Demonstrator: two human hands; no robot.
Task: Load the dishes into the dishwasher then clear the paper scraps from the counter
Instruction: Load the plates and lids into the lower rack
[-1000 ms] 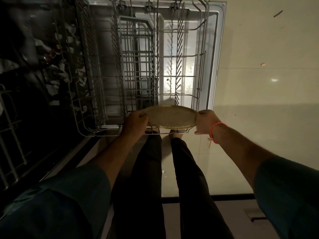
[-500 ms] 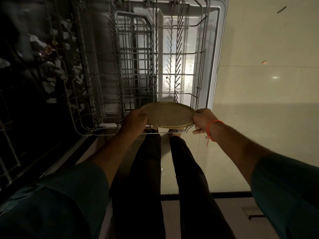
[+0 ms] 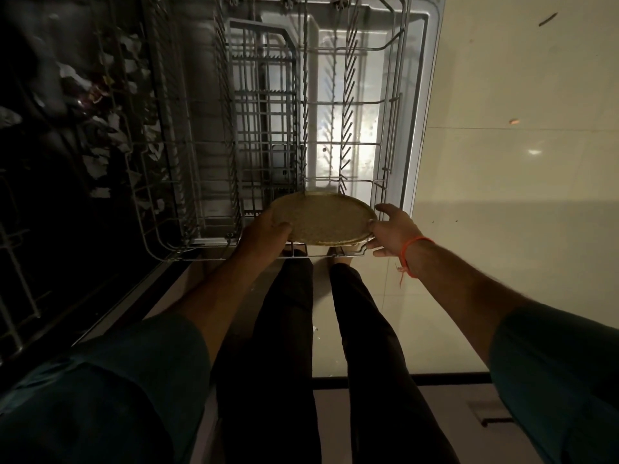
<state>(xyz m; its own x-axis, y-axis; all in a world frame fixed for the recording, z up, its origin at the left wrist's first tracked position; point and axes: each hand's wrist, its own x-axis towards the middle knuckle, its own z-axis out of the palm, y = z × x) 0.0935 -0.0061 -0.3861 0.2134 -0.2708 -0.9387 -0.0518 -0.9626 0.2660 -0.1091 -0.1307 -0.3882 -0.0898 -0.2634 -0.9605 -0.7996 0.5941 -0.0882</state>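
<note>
A round, speckled tan plate (image 3: 323,217) is held nearly flat over the near edge of the pulled-out lower dishwasher rack (image 3: 378,105). My left hand (image 3: 264,231) grips the plate's left rim with curled fingers. My right hand (image 3: 390,229) touches the right rim, its fingers spread and loosened. The grey wire rack holds nothing that I can see and lies over the open dishwasher door (image 3: 427,95). White paper scraps (image 3: 100,162) lie on the dark counter at the left.
A tall wire basket section (image 3: 264,122) stands in the rack's middle. Part of another wire rack (image 3: 13,262) shows at the far left. Pale tiled floor (image 3: 519,195) stretches to the right. My legs stand just behind the rack's near edge.
The plate has moved a little forward over the rack's near edge. My right hand's fingers have loosened and spread from a closed grip on the rim.
</note>
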